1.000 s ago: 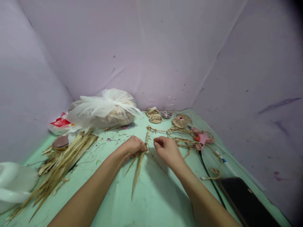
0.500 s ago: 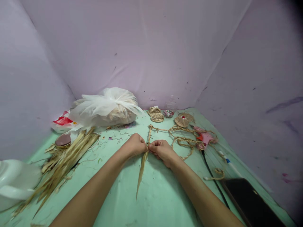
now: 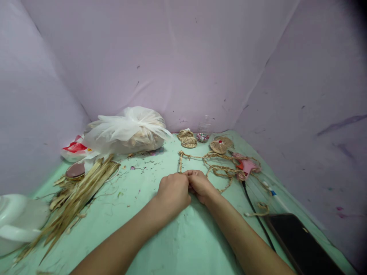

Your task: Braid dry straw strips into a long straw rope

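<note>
Inward has moved the left hand [image 3: 173,193] since the earlier frame, covering the loose ends. Its fingers curl closed, the right hand [image 3: 199,183] pinches beside them, both on the near end of the braid [image 3: 180,162] at mid-table. Twisting strands seems the step; next calls for firm, even tension. Counted: one braid, one bag [image 3: 126,133], one phone [image 3: 298,238], one glue gun [image 3: 247,168].

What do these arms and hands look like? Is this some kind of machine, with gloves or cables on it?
No machine: these are human hands. The left hand and right hand wear no gloves, and no sleeves, watch or bracelet show. Rings can't be ruled out. No cable is attached.
</note>
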Available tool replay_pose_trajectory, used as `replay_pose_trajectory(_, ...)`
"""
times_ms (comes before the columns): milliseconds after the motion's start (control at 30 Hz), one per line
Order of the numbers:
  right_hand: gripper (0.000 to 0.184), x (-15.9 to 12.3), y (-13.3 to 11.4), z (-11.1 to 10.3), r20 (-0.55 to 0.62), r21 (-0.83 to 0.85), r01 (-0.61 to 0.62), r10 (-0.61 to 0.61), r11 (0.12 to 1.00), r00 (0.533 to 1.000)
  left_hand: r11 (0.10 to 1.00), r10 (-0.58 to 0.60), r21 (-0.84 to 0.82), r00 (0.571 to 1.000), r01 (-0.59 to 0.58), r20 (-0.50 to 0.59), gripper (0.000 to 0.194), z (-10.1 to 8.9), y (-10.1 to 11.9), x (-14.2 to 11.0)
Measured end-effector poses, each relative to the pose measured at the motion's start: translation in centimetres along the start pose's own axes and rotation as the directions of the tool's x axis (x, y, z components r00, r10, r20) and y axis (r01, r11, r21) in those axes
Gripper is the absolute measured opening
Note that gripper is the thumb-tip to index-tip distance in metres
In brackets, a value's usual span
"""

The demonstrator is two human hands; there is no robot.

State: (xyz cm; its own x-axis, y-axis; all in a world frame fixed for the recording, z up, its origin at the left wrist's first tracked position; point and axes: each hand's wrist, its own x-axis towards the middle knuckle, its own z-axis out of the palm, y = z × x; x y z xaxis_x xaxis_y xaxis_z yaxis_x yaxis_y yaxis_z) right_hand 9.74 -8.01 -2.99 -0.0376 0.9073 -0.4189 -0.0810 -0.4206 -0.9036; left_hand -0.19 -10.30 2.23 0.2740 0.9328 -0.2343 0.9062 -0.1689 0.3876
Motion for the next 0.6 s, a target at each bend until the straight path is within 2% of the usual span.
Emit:
replay_pose_trajectory(67,0.001,0.0,-0.1,-0.3,0.074,0.026,0.003,-0.005,1.0,0.997,0.997,-0.023,-0.08,0.999,0.021,-0.026,0.011,-0.6,-1.0,0.7)
replay_pose_trajectory(167,0.008,-0.2,-0.4,-0.8,0.167,0.048,-0.009,0.001,0.999,0.986,0.944,-0.153,-0.304,0.986,0.126,-0.066,0.015,-1.6,-2.7,2.1)
replay_pose_trajectory(200,0.008,-0.3,-0.6,-0.9,0.179,0.053,-0.014,0.004,0.998,0.984,0.9,-0.211,-0.396,0.977,0.18,-0.034,0.017,-1.6,-3.1,2.6)
replay_pose_trajectory(267,0.007,-0.5,-0.8,-1.1,0.199,0.059,-0.019,0.006,0.998,0.98,0.784,-0.255,-0.556,0.96,0.277,0.118,0.018,-1.4,-3.6,3.2)
replay_pose_trajectory(367,0.005,-0.7,-1.0,-1.2,0.244,0.053,-0.007,-0.006,0.999,0.97,0.602,-0.115,-0.725,0.935,0.334,0.336,0.016,-0.6,-3.8,3.6)
replay_pose_trajectory(433,0.005,-0.6,-0.9,-1.3,0.252,0.032,-0.001,-0.007,0.999,0.968,0.524,-0.034,-0.782,0.926,0.337,0.377,0.013,0.0,-3.8,3.7)
replay_pose_trajectory(500,0.008,-0.4,-0.7,-1.3,0.235,-0.028,0.019,-0.012,0.999,0.972,0.538,-0.051,-0.775,0.931,0.33,0.361,0.012,0.2,-3.7,3.6)
replay_pose_trajectory(600,0.011,0.0,-0.2,-1.2,0.169,-0.258,0.123,-0.081,0.958,0.982,0.68,-0.161,-0.662,0.945,0.316,0.286,0.017,0.3,-3.5,3.6)
